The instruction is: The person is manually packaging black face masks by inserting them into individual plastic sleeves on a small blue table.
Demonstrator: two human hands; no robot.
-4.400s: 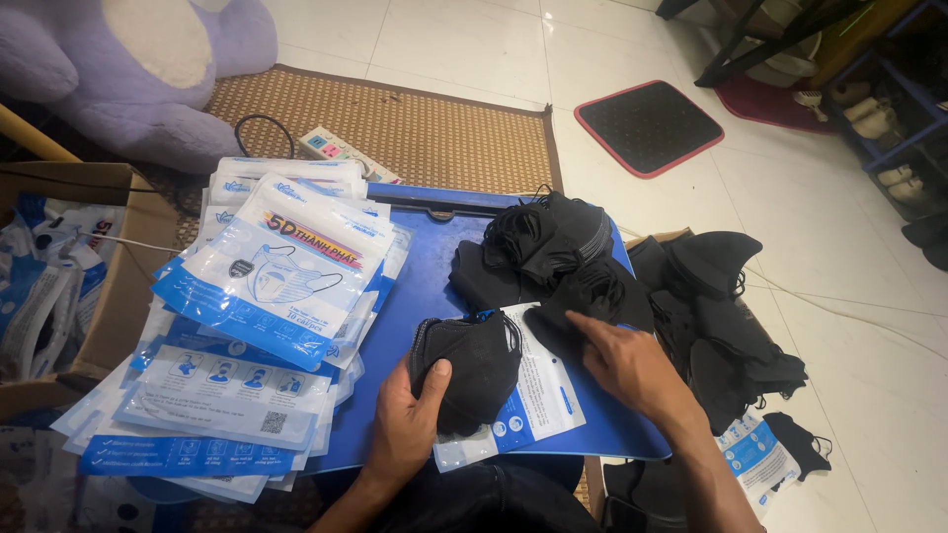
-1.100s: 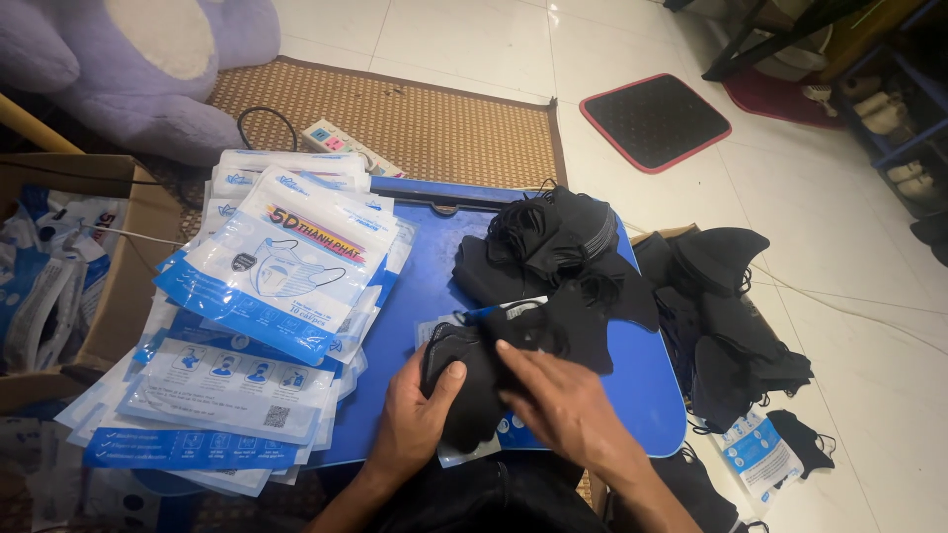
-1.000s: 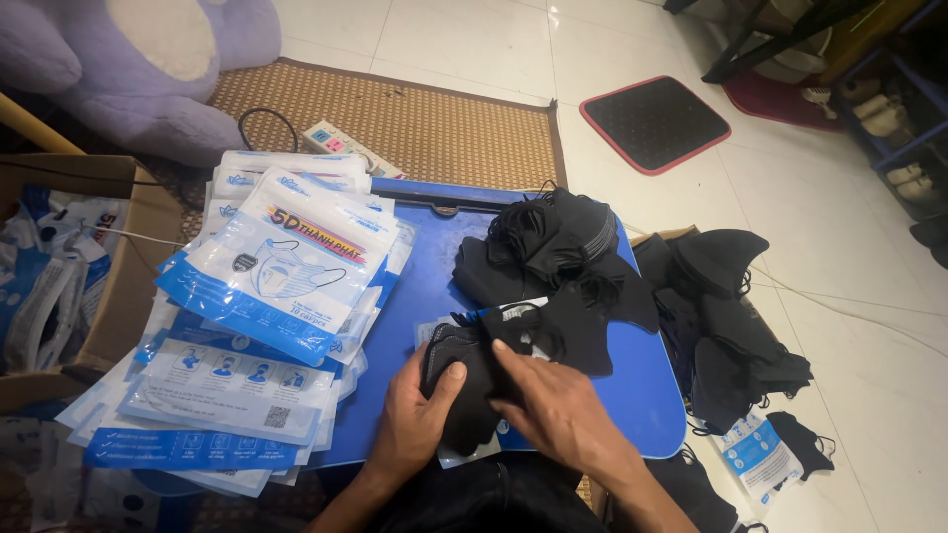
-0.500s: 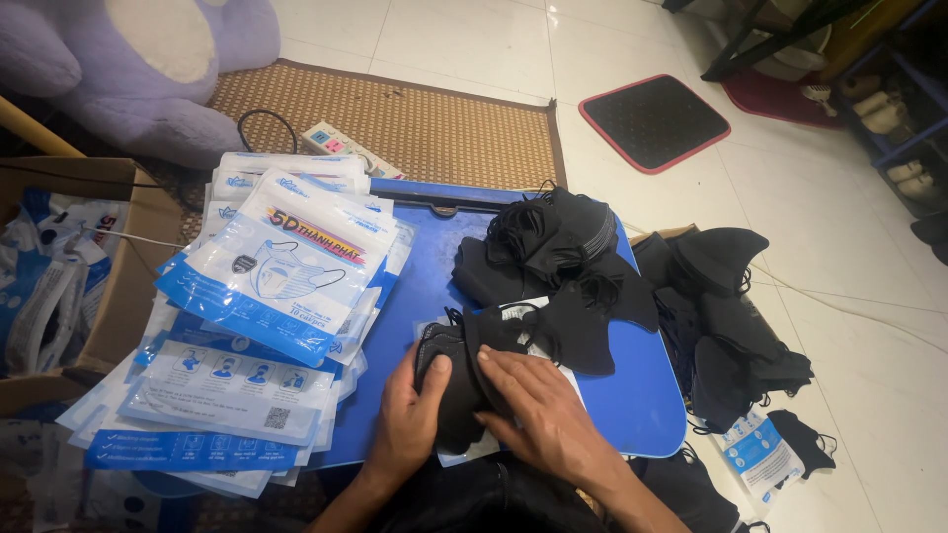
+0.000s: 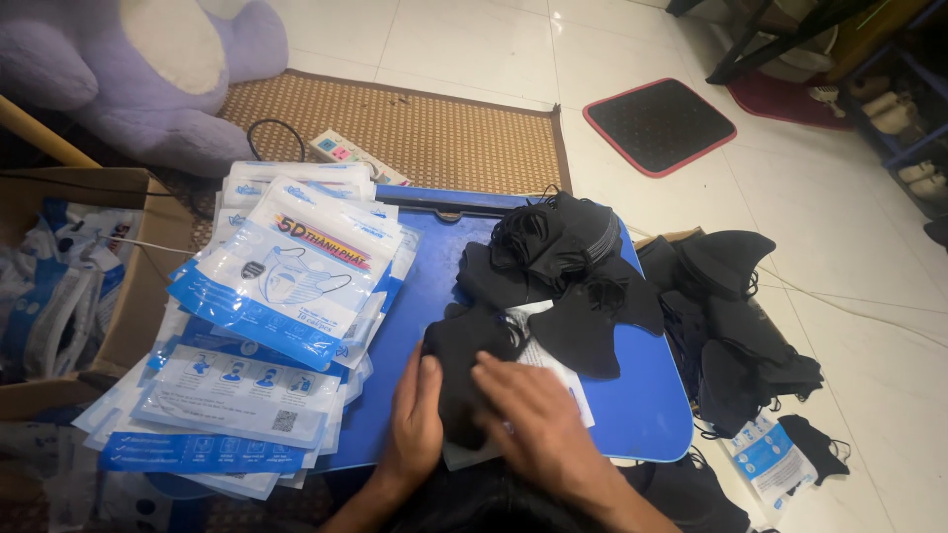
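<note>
Your left hand [image 5: 415, 415] lies flat on the near part of the blue counter [image 5: 632, 415], its fingers [image 5: 430, 370] held close together and pressing the left side of a black face mask [image 5: 469, 370]. Your right hand [image 5: 533, 419] lies just right of the left one, palm down, its fingers [image 5: 494, 367] spread slightly and resting on the right side of the same mask and on the clear packaging pouch [image 5: 553, 370] that the mask lies over. Neither hand is closed around anything; both press down from above.

That mask sits at the near edge of the blue counter, about in the middle. Beyond it, toward the far edge of the counter, is a loose heap of black masks [image 5: 558, 247], and one more black mask [image 5: 592, 331] lies just right of the pouch, touching it.

On the left part of the counter, overhanging its edge, a stack of blue-and-white mask packets [image 5: 286, 286] fans out. Left of that stack stands a cardboard box [image 5: 128, 286] holding more packets. Off the right edge of the counter, on the tiled floor, lies another pile of black masks [image 5: 736, 316], with a single packet [image 5: 770, 459] at its near side. Beyond the counter lie a woven mat [image 5: 444, 138] with a power strip [image 5: 351, 158] on it and a large purple plush toy [image 5: 148, 69].
</note>
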